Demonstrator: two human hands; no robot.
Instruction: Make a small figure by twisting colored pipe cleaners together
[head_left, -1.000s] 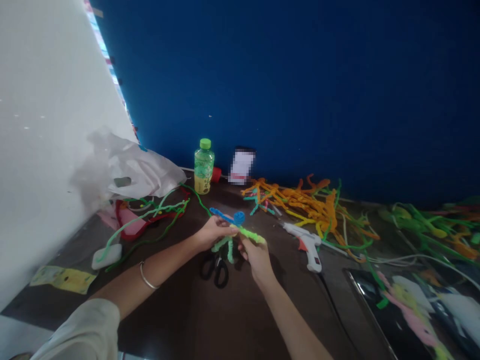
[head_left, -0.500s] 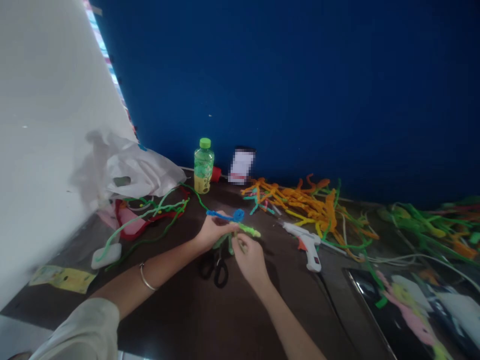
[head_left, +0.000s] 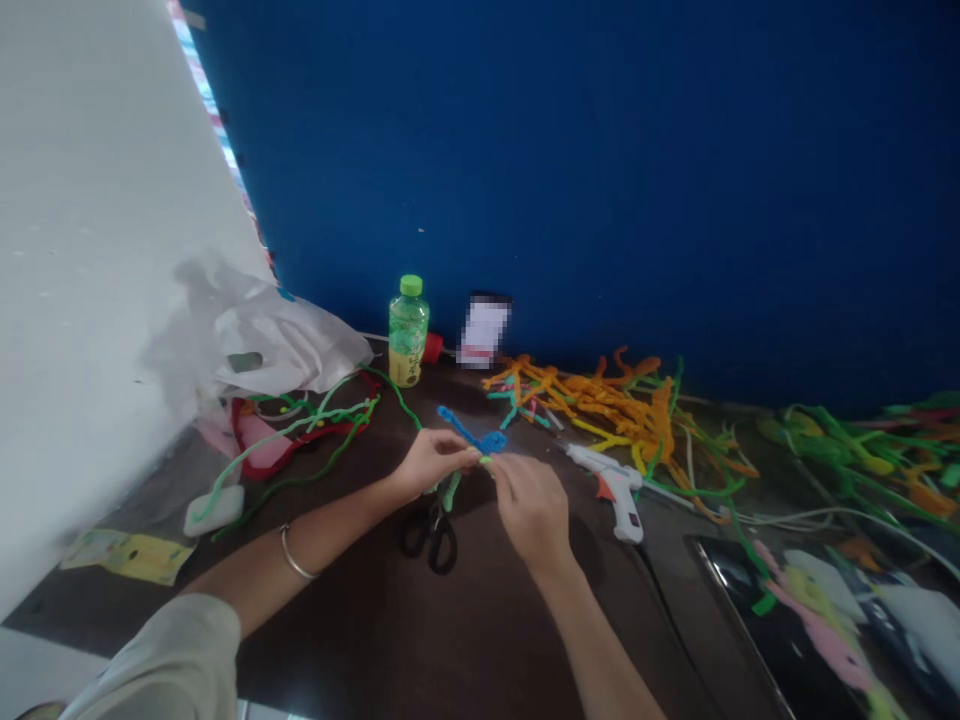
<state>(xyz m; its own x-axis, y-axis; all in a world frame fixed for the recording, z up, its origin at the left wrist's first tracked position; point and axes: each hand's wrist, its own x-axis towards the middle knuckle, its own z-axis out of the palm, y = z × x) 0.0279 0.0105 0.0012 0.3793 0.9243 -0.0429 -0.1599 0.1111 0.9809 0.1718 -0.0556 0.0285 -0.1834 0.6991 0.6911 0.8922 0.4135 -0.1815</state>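
Over the middle of the dark table, my left hand (head_left: 435,462) pinches a small figure of twisted pipe cleaners. Its blue pipe cleaner (head_left: 480,438) sticks up above the fingers, with a curled coil at one end. My right hand (head_left: 534,505) is closed at the light green pipe cleaner (head_left: 486,461) of the same piece; most of that part is hidden by the fingers. Pale green strands (head_left: 451,490) hang below my left hand. Black-handled scissors (head_left: 431,540) lie on the table just beneath the hands.
A white glue gun (head_left: 619,490) lies to the right, its cord running forward. Behind it is a heap of orange pipe cleaners (head_left: 600,400). A green-capped bottle (head_left: 409,335) and a propped phone (head_left: 484,332) stand at the back. Left are a plastic bag (head_left: 292,340) and green strands.
My right hand has moved up and right and now covers the light green part that stuck out. The blue pipe cleaner has tilted and shifted slightly right.
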